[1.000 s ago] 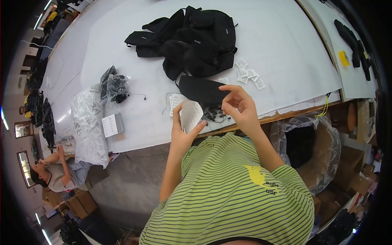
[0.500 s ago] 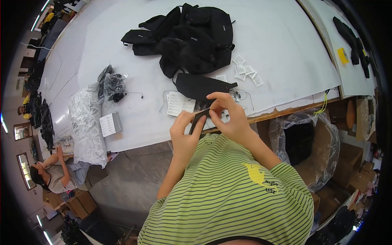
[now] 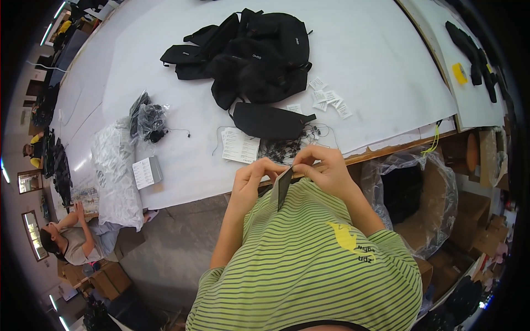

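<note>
A thin dark card tag (image 3: 282,190) hangs upright in front of my striped shirt, nearly edge-on. My left hand (image 3: 249,181) is closed at its upper left edge, fingers bent. Thumb and forefinger of my right hand (image 3: 327,170) pinch together at the tag's top corner; whether a string is between them is too small to tell. Just beyond my hands lies a pile of black tag strings (image 3: 280,149). Beside it are white printed cards (image 3: 240,145) and a black fabric pouch (image 3: 270,121).
Black bags (image 3: 259,58) are heaped on the white table (image 3: 381,66). Small white labels (image 3: 330,99) lie to their right. At left are a bulky plastic bag (image 3: 115,171), a card stack (image 3: 148,172) and bagged strings (image 3: 150,121). A plastic-lined box (image 3: 430,204) stands below the edge; a person (image 3: 77,237) sits far left.
Both hands have drawn back toward my shirt. The dark tag now hangs down from my fingertips instead of lying along my left fingers, and more of the string pile shows.
</note>
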The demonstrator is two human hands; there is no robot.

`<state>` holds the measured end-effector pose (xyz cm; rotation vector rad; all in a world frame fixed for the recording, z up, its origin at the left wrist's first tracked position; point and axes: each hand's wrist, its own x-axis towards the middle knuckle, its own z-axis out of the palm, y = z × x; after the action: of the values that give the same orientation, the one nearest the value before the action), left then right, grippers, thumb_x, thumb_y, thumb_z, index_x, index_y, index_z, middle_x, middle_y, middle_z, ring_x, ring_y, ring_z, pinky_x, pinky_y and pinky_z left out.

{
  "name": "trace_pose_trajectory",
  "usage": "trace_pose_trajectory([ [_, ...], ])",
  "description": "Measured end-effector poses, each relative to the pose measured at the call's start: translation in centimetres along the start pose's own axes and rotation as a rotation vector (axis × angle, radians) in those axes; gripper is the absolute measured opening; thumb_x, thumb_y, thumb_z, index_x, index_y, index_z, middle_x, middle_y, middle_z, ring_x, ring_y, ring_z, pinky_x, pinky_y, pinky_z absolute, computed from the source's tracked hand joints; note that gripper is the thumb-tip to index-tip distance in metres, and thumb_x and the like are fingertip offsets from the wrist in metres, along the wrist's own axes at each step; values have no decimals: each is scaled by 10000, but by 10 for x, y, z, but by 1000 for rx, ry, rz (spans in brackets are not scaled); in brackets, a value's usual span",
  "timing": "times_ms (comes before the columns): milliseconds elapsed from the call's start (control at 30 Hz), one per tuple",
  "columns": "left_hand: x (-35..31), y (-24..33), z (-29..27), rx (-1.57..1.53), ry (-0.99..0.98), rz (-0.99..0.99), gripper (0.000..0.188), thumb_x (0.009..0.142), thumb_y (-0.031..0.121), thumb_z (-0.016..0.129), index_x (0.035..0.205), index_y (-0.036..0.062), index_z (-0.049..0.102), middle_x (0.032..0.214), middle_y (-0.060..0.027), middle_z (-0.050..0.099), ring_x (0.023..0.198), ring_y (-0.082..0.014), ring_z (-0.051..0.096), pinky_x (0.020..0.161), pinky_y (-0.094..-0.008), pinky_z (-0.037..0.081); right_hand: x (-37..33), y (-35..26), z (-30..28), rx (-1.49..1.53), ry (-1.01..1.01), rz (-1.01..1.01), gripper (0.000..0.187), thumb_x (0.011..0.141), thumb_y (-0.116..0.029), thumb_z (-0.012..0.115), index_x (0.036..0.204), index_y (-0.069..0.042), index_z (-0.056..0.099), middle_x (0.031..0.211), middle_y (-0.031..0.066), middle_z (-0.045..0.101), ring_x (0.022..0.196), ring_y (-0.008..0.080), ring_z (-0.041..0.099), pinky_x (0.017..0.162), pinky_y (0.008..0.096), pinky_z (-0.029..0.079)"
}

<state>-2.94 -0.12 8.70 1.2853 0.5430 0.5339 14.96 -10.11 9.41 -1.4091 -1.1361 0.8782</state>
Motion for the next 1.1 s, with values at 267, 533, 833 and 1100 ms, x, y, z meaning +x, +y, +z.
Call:
trace_pose_trajectory([
  [267,8,-12,13,17,-68,-111,102,924,91,606,952,-6,592,882,-12,599,810,-71,559,757,-221,443,-4,6,-4,150,-52,137,116,823,-57,711,887,-5,630,761,26,653,649,83,606,599,224,485],
  [533,27,-10,29,66,-72,-8,85,885,65,629,880,-11,592,823,-16,600,787,-74,570,723,-220,450,-15,49,-5,704,-80,360,143,949,-215,588,953,-73,571,723,-40,570,559,10,478,498,182,382],
  [833,131,-93,40,987,96,226,162,819,176,703,917,57,654,884,-65,571,744,-203,604,646,-328,478,-18,38,-45,545,92,490,161,898,-162,652,851,-9,632,675,2,595,465,14,461,401,155,339],
  [1100,109,-53,39,912,54,405,159,741,68,695,893,88,653,842,-56,557,723,-245,562,665,-352,459,-34,29,-61,81,246,513,133,851,-155,704,817,-31,670,552,-61,494,474,21,399,440,183,287],
])
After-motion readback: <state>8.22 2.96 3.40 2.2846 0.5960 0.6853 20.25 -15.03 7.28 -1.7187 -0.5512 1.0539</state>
